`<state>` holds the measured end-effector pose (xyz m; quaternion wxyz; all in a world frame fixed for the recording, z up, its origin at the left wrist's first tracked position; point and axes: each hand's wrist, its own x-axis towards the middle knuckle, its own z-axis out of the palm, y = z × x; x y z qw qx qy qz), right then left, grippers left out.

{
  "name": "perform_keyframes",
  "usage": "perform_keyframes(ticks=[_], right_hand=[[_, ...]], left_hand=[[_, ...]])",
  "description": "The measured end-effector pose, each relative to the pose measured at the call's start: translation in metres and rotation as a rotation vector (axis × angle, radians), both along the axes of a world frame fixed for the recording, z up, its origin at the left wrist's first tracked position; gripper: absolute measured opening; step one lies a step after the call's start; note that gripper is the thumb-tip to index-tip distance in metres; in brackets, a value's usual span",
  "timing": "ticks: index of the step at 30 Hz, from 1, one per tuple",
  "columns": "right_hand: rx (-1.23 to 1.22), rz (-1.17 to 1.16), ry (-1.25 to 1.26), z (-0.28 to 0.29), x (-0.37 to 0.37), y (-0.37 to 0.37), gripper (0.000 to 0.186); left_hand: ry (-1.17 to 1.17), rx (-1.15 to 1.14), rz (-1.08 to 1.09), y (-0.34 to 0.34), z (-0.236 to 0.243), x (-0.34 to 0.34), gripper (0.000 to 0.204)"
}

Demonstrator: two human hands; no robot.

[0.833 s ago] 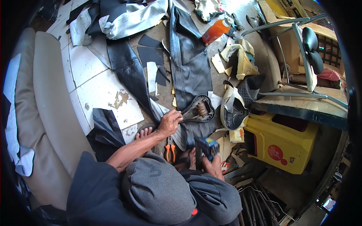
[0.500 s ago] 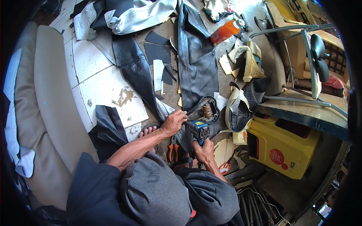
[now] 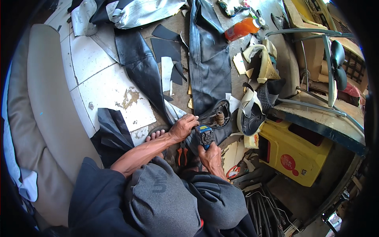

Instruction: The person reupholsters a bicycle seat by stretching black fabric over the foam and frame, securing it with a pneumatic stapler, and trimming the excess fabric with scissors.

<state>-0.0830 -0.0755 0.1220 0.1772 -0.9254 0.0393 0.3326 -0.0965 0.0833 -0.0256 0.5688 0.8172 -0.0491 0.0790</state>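
Where the tan cushion point(image 3: 47, 102) runs: along the left edge, long and padded, well apart from both hands.
Black strip point(image 3: 211, 59): a seamed length of material stretched away over the floor point(image 3: 100, 85), its near end meeting the saddle-shaped shell point(image 3: 210, 119).
Saddle-shaped shell: hollow side up, its long axis slanting from a narrow end at lower left to a broad, rounded end at upper right.
Left hand point(image 3: 184, 127): the nearer one to the narrow end, thumb and fingers pinched together on it; the shell extends to its right.
Right hand point(image 3: 211, 156): wrapped round the grip of the blue-and-black tool point(image 3: 205, 136), with the shell straight ahead beyond it.
Blue-and-black tool: head by the shell's near side; whether they touch cannot be told.
Orange-handled pliers point(image 3: 182, 156): lying left of the right hand, in neither grasp.
Brown coil point(image 3: 220, 117): inside the broad end.
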Motion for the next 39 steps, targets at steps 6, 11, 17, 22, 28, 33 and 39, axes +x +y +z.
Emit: perform_keyframes(ticks=[6,11,17,22,28,33,39], right_hand=[[-0.083,-0.145,0.116,-0.006,-0.008,-0.007,0.045],[-0.102,-0.136,0.06,-0.009,-0.017,0.002,0.038],[-0.115,-0.175,0.076,-0.003,-0.017,0.016,0.04],[-0.106,-0.176,0.035,0.0,-0.019,0.023,0.042],[-0.05,-0.22,0.092,-0.002,-0.015,0.015,0.047],[0.017,-0.214,-0.011,0.0,-0.016,0.014,0.045],[-0.01,-0.204,-0.032,0.003,-0.018,0.011,0.047]], left_hand=[[0.128,-0.181,-0.035,0.003,0.017,-0.007,0.033],[0.411,-0.371,-0.069,0.011,0.013,-0.003,0.04],[0.415,-0.389,-0.076,0.01,0.009,-0.001,0.04],[0.443,-0.378,-0.088,0.008,0.003,-0.004,0.042],[0.239,-0.133,-0.276,0.01,0.007,-0.007,0.075],[0.101,0.093,-0.181,-0.001,0.002,-0.009,0.08],[0.088,0.081,-0.132,-0.003,0.0,-0.017,0.069]])
